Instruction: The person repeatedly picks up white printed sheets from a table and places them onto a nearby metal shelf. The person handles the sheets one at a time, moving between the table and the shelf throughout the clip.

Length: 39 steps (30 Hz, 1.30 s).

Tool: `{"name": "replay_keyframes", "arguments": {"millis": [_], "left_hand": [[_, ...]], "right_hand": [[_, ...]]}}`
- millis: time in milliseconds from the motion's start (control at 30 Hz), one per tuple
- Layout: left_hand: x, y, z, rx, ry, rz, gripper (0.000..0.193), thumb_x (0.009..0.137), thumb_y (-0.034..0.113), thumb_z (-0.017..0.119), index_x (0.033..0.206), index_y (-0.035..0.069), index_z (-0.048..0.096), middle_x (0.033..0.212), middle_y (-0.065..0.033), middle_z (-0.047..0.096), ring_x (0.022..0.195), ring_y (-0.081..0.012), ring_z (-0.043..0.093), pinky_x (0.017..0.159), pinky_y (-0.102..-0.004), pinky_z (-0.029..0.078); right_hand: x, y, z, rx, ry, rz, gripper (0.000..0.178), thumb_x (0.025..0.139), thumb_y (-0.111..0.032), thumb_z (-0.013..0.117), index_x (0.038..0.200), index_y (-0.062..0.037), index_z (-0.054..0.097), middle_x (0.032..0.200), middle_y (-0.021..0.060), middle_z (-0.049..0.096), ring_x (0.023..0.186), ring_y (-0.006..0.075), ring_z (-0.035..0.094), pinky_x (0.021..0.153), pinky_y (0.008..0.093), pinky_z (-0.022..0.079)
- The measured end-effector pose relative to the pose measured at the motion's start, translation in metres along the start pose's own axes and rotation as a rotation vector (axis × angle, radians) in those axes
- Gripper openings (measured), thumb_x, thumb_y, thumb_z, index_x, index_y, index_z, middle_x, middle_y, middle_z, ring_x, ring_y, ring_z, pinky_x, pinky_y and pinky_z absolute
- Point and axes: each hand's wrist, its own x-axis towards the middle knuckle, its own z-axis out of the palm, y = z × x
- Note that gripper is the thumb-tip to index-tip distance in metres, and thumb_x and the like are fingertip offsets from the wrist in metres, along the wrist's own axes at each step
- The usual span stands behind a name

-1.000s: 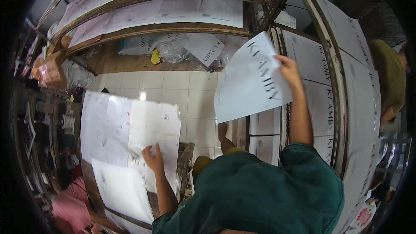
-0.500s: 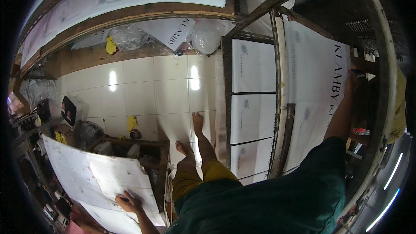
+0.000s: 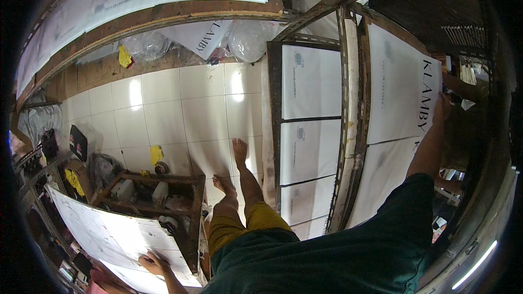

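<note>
My right hand (image 3: 444,108) reaches far out to the right and is closed at the right edge of a white printed sheet (image 3: 402,84) with large dark lettering. That sheet lies flat on a rack shelf, and a second white sheet (image 3: 381,177) lies nearer to me. At the lower left my left hand (image 3: 154,264) rests on a large white board (image 3: 117,228) with stains on it. Its fingers are curled, and what they hold, if anything, is hard to make out.
Another person's arm (image 3: 463,88) reaches in beyond the sheet. White printed pieces (image 3: 310,84) lie in a row beside a metal upright (image 3: 348,114). More sheets cover the upper left shelf (image 3: 218,8). A wooden frame (image 3: 199,190) stands beside my legs on the tiled floor (image 3: 163,120).
My view has shifted to the right, so most things sit further left. My right hand stays at the sheet's edge, and my left hand stays on the board.
</note>
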Motion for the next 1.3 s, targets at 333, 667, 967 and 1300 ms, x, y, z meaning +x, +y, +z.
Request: {"name": "replay_keyframes", "arguments": {"millis": [333, 667, 967, 1300], "left_hand": [[-0.002, -0.016, 0.006, -0.044, 0.001, -0.002, 0.042, 0.086, 0.039, 0.047, 0.071, 0.003, 0.034, 0.068, -0.0101, 0.031, 0.064, -0.0273, 0.033, 0.061, -0.0369, 0.031], [-0.002, -0.002, 0.003, -0.046, 0.049, -0.035, 0.052, 0.084, 0.055, 0.041, 0.069, 0.005, 0.034, 0.066, -0.0086, 0.033, 0.061, -0.0243, 0.034, 0.057, -0.0362, 0.031], [-0.009, -0.012, 0.011, -0.139, 0.135, 0.023, 0.030, 0.083, 0.026, 0.052, 0.069, 0.004, 0.039, 0.066, -0.0084, 0.039, 0.060, -0.0238, 0.037, 0.056, -0.0355, 0.033], [-0.016, 0.010, -0.018, -0.224, 0.209, -0.127, 0.034, 0.067, 0.030, 0.072, 0.070, 0.008, 0.047, 0.069, -0.0056, 0.045, 0.060, -0.0192, 0.044, 0.054, -0.0308, 0.038]], "right_hand": [[0.046, 0.044, 0.021, 0.181, 0.137, -0.033, 0.028, 0.077, -0.020, 0.054, 0.100, -0.0087, 0.063, 0.097, 0.0099, 0.059, 0.091, 0.0227, 0.052, 0.083, 0.0338, 0.038], [-0.080, -0.057, 0.017, 0.068, 0.291, -0.196, 0.028, 0.077, -0.019, 0.054, 0.102, -0.0090, 0.062, 0.110, 0.0102, 0.057, 0.103, 0.0281, 0.051, 0.091, 0.0375, 0.034], [-0.284, -0.118, 0.004, 0.057, 0.184, -0.377, 0.021, 0.079, -0.016, 0.056, 0.097, -0.0095, 0.061, 0.106, 0.0086, 0.057, 0.104, 0.0279, 0.049, 0.089, 0.0395, 0.036], [-0.495, -0.264, -0.001, 0.754, -0.620, -0.857, 0.034, 0.080, -0.002, 0.050, 0.113, -0.0002, 0.051, 0.112, 0.0130, 0.054, 0.095, 0.0237, 0.053, 0.087, 0.0321, 0.038]]}}
